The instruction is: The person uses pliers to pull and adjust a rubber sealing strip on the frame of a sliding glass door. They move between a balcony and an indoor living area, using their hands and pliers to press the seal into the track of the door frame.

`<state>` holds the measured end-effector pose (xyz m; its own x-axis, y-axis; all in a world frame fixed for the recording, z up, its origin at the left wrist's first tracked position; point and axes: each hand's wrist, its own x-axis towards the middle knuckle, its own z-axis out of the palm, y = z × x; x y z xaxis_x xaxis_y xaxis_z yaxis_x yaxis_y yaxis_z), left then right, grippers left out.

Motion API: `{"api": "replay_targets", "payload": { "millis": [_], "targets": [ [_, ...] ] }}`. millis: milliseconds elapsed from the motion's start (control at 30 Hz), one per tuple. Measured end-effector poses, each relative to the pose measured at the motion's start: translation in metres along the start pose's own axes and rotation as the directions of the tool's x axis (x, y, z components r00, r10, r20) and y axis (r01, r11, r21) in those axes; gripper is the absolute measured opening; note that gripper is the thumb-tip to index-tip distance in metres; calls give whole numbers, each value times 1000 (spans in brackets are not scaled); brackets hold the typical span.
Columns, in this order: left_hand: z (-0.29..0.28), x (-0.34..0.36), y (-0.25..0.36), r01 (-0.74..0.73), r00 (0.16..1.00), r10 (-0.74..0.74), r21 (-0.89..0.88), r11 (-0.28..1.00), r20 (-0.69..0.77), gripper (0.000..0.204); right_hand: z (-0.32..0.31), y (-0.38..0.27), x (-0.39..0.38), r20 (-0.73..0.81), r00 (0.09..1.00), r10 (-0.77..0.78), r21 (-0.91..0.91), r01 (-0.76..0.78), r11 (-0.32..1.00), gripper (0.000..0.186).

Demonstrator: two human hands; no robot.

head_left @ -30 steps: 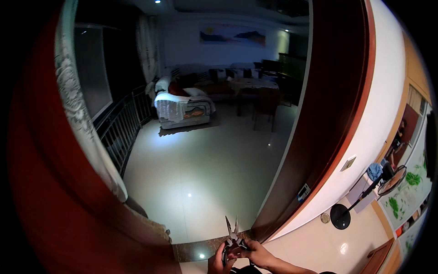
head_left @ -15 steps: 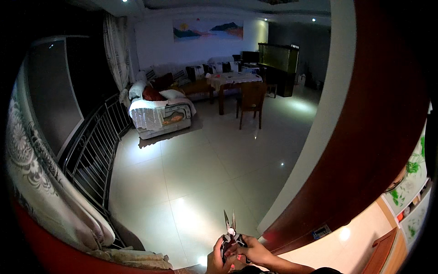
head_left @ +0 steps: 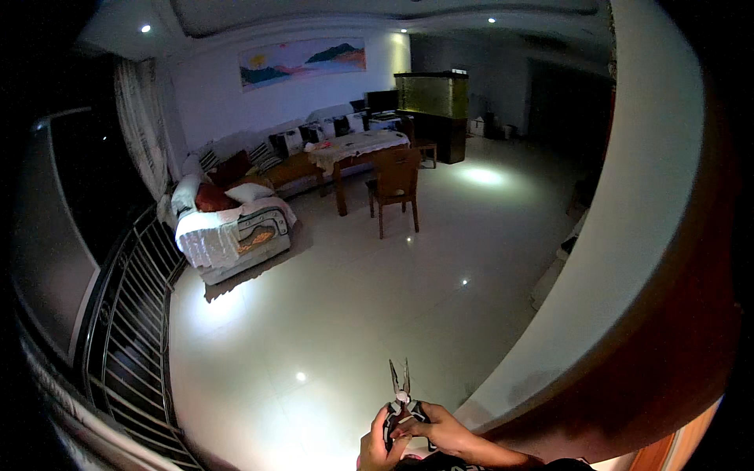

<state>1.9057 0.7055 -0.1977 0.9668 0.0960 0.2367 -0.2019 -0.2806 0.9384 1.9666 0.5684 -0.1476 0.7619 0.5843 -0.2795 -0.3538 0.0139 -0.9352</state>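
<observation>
A pair of long-nose pliers [head_left: 402,396] stands at the lower middle, its metal jaws spread apart and pointing away from me. My left hand [head_left: 378,447] is closed round the left handle, which is black with a pale grey part. From the right, my right hand [head_left: 449,436] grips the other handle, its fingers reaching across between the handles. Parts of both grips and the handle ends are hidden by my fingers.
Pale glossy floor tiles [head_left: 353,294] stretch ahead. A black metal railing [head_left: 129,314] runs along the left, and a curved wall edge [head_left: 620,259] on the right. Farther off are a sofa [head_left: 247,235], a wooden chair [head_left: 395,184], a cloth-covered table [head_left: 357,145] and a fish tank [head_left: 432,94].
My view has moved forward and turned right, past the wall edge. The sofa, chair and table now sit farther left. Both hands keep hold of the pliers, whose jaws stay spread.
</observation>
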Motion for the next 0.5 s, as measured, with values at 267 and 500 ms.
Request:
{"api": "replay_targets", "payload": {
  "millis": [267, 500],
  "targets": [
    [-44, 101, -26, -178, 956, 166, 27, 984, 243, 60, 3, -33, 69, -180, 981, -78, -8, 78, 997, 19],
    [-62, 150, -46, -255, 903, 240, -5, 967, 356, 52, 13, -36, 99, -328, 942, -70, 13, 78, 997, 21]
  ]
}}
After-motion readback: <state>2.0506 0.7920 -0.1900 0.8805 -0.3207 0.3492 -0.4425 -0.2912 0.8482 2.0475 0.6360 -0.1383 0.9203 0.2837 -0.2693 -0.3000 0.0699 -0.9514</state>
